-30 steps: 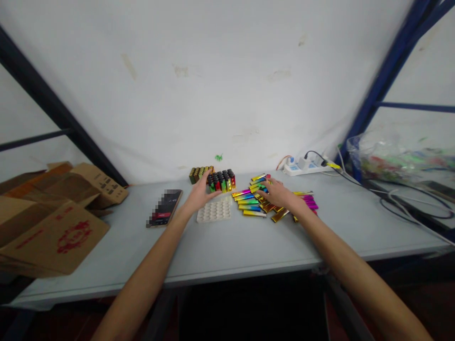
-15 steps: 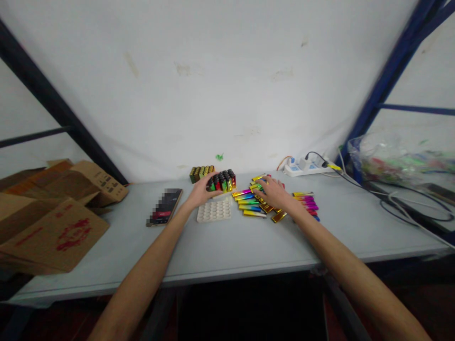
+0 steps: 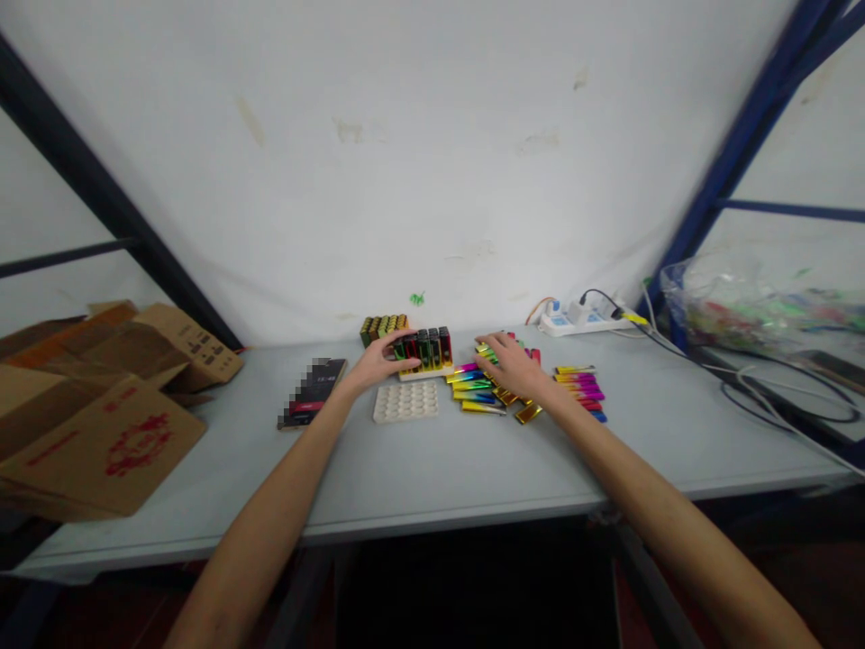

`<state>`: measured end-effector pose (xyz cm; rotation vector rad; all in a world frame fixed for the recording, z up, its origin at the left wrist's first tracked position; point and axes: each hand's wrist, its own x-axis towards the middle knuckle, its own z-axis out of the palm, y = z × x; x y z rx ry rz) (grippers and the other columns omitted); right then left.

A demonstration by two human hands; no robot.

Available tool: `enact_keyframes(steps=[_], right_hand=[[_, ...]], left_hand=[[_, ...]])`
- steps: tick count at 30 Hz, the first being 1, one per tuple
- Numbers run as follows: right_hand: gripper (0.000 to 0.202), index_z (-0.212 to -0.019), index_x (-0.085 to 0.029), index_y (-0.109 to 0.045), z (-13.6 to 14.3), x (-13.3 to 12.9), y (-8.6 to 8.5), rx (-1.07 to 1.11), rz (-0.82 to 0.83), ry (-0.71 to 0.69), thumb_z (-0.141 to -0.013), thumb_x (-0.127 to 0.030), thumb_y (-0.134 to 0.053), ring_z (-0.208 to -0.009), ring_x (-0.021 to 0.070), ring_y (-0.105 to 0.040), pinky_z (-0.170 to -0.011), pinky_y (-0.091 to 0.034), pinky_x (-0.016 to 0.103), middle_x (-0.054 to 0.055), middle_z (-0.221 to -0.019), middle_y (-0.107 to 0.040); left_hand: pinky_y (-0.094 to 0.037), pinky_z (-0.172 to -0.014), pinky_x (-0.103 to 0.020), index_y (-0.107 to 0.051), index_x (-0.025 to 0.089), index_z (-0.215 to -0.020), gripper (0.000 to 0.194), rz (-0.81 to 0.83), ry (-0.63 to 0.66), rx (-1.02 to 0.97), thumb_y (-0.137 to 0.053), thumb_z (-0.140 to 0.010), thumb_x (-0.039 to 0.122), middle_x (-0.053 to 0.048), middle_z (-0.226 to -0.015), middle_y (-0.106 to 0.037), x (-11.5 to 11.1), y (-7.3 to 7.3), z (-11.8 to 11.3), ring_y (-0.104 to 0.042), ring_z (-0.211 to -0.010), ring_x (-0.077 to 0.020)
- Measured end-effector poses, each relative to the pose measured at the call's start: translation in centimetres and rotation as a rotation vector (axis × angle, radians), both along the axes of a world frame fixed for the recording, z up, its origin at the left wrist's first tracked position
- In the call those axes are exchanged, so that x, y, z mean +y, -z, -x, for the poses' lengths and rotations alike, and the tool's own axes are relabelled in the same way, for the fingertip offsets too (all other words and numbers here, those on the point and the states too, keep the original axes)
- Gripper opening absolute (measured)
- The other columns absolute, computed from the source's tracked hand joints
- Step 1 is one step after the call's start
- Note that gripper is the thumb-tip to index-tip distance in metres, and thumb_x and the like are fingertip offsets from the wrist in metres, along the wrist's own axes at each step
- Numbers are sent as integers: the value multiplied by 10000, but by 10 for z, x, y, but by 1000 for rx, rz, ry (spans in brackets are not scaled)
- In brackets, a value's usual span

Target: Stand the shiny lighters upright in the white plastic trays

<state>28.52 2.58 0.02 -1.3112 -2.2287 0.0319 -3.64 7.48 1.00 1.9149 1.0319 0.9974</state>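
My left hand (image 3: 376, 362) is curled round the left end of a block of upright, shiny multicoloured lighters (image 3: 432, 350) with dark tops. Its thumb lies in front and its fingers behind. The block stands in a white tray (image 3: 429, 373). In front of it lies a second white tray (image 3: 405, 402) with rows of round hollows. My right hand (image 3: 512, 362) rests over a loose pile of metallic lighters (image 3: 478, 394), fingers stretched out and partly spread. No lighter shows plainly in its grasp. Some of the pile is hidden under the palm.
A block of gold and dark pieces (image 3: 384, 327) stands by the wall. A phone (image 3: 316, 389) and opened cardboard boxes (image 3: 128, 433) are at left. More lighters (image 3: 581, 389), a power strip (image 3: 582, 320), cables and a plastic bag (image 3: 736, 293) lie at right.
The lighter block under my left hand has shifted slightly right and turned, so its fronts and white tray edge show more. My right hand has moved slightly left over the pile.
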Motion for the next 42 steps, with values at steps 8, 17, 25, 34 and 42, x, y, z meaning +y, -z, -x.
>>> enact_keyframes(steps=[8,17,25,34,42], right_hand=[[792,-1610,-260,-251,32,0,-11,198,99,-230,-964,-593,-566,-1417,272,-463,-1182,-379,466,154,-1527,-450],[745,-1574,-231,-363,78,34,-45,-32,32,-350,-976,-649,-511,-1305,289,-551,-1118,-420,438,162,-1406,-550],[723,-1516,-288,-468,111,47,-55,-363,67,-292,-963,-749,-406,-976,288,-677,-841,-490,373,143,-1197,-645],[634,-1439,-247,-518,112,51,-50,-329,5,-289,-981,-682,-471,-919,266,-669,-790,-452,322,123,-1078,-675],[643,-1324,-172,-595,113,57,-48,-268,-1,-275,-960,-694,-504,-933,255,-662,-801,-431,308,140,-1056,-705]], left_hand=[[-446,-1155,-494,-573,237,-1398,779,28,119,-11,-877,-702,409,-105,-1470,-596,-5,-3,-5,-580,-1342,-311],[-511,-1080,-513,-342,217,-1531,1078,143,126,-97,-927,-632,330,-160,-1334,-672,5,12,-2,-659,-1240,-322],[-550,-1020,-496,-310,202,-1552,1170,84,30,-39,-952,-587,359,-192,-1429,-579,4,16,-3,-645,-1229,-342],[-579,-938,-481,-307,177,-1545,1119,146,64,-14,-928,-640,396,-103,-1115,-724,-2,12,-4,-726,-1044,-306],[-582,-945,-452,-283,164,-1586,1146,146,97,-31,-911,-653,384,-181,-1305,-673,1,14,-4,-699,-1123,-315]])
